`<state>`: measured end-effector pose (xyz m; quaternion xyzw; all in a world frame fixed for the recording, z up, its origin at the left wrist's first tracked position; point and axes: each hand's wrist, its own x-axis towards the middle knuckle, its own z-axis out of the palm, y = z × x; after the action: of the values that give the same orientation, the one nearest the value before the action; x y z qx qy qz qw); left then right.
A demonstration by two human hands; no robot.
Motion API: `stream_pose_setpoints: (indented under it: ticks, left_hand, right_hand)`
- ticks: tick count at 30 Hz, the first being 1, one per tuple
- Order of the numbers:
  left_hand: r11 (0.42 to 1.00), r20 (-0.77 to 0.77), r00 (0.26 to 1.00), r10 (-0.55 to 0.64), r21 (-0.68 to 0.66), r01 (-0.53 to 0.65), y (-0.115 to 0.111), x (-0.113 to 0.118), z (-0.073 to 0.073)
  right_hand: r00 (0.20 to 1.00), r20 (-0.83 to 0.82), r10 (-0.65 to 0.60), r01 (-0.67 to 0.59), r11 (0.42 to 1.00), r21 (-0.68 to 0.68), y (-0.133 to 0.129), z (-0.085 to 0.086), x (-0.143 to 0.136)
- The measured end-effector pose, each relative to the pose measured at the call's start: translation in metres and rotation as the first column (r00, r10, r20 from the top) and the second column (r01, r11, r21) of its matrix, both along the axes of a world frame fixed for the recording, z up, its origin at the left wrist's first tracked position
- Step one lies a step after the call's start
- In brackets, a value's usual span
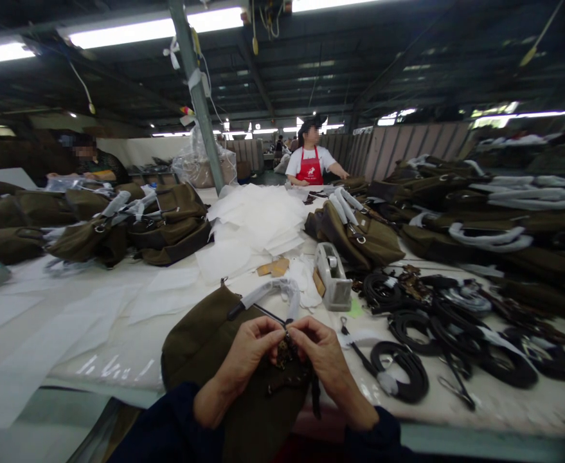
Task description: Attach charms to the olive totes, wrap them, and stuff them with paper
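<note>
An olive-green bag (195,341) lies at the table's front edge, its handle (267,290) wrapped in whitish plastic. Over the bag, my left hand (248,350) and my right hand (324,357) meet, thumbs and fingertips pinched together just below the handle's right end. From the fingers hangs a dark brown strap piece (286,354) with shiny, gold-coloured spots. Its lower part drapes over the bag. The exact spot being pinched is hidden by the fingertips. To the right of my right hand lies a coiled black strap (400,372) with a metal clip.
A tape dispenser (333,280) stands beyond my hands, beside a heap of white paper sheets (258,215). Several coiled straps (460,321) cover the right side. Olive bags (176,218) are piled left and right. A person in a red apron (311,164) stands across the table.
</note>
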<state>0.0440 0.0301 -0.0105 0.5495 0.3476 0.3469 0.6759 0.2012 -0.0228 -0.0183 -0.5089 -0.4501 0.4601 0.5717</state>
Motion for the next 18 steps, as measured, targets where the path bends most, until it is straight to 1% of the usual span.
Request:
stream_pose_setpoints:
  ticks: [9,13,18]
  left_hand:
    - [1.000,-0.019,1.000,-0.003,0.003,0.003,0.000,0.000,0.001]
    - [1.000,-0.015,1.000,-0.003,-0.002,0.003,0.001,0.001,-0.005]
    - [1.000,-0.014,1.000,-0.007,-0.007,0.007,0.002,0.000,-0.011]
  right_hand:
    - [0.999,0.040,0.006,-0.005,1.000,-0.012,-0.001,-0.002,-0.004]
    - [0.998,0.055,0.001,0.000,1.000,-0.009,-0.001,-0.001,-0.005]
    - [0.997,0.068,0.026,-0.022,0.999,-0.048,0.000,-0.003,-0.005]
